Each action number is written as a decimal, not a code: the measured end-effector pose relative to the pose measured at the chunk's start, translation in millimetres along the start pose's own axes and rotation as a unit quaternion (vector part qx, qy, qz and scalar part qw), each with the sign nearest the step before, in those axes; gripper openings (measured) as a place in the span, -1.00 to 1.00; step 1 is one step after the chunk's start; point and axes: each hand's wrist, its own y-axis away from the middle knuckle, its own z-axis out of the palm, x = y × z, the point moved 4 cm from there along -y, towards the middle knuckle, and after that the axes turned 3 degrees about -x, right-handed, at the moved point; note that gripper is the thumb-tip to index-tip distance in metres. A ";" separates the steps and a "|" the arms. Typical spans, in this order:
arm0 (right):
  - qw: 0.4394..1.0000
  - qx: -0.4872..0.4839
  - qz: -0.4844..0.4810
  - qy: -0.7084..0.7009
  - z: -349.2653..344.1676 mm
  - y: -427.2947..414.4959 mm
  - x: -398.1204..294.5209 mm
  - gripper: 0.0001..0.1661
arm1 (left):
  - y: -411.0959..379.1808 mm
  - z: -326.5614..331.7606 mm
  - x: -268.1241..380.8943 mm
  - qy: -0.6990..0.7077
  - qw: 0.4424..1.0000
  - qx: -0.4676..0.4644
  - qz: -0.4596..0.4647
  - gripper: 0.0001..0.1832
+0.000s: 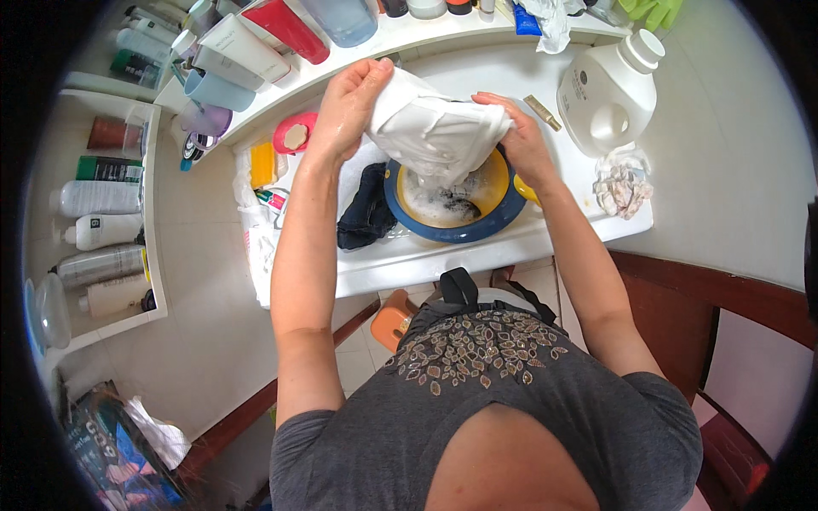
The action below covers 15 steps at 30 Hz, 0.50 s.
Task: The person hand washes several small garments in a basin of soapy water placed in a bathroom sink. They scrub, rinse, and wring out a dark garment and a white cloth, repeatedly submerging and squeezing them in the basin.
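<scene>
Between my two hands hangs a wet white cloth (438, 124), raised over a basin. My left hand (351, 102) grips its upper left corner, and my right hand (521, 137) grips its right edge. The lower folds droop towards the suds, but whether they touch the water I cannot tell. Beneath is a plastic basin with a blue rim (470, 233) and a yellow inside. White foam (425, 201) covers much of the water, with something dark showing through. A dark blue bundled garment (367, 211) lies against the basin's left side.
The basin stands in a white sink (358, 281). At right are a white detergent jug (607, 96), a small tube (542, 113) and a crumpled cloth (623, 185). At left sit a yellow soap bar (262, 165) and a pink soap dish (291, 124). Toiletries crowd the shelf (358, 54) behind.
</scene>
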 end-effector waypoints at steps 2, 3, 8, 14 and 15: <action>0.988 -0.048 0.082 -0.118 -1.9 -3.4 -17.7 -0.50 | 5.4 -5.7 2.6 -0.160 0.987 -0.022 -0.021 -0.69; 0.975 -0.069 0.120 -0.173 -2.9 -3.9 -24.4 -0.51 | 6.1 -5.8 3.4 -0.238 0.970 -0.036 -0.029 -0.67; 0.952 -0.038 0.133 -0.272 -8.2 -14.5 -16.3 -0.61 | 11.3 -21.2 -37.1 -0.528 0.840 -0.024 0.125 -0.54; 0.954 -0.032 0.136 -0.265 -11.1 -18.4 -26.7 -0.64 | 16.6 -66.0 -100.2 -0.575 0.815 0.062 -0.018 -0.65; 0.940 -0.006 0.128 -0.317 -15.7 -23.4 -22.5 -0.66 | 17.5 -89.5 -119.7 -0.554 0.827 0.045 -0.085 -0.68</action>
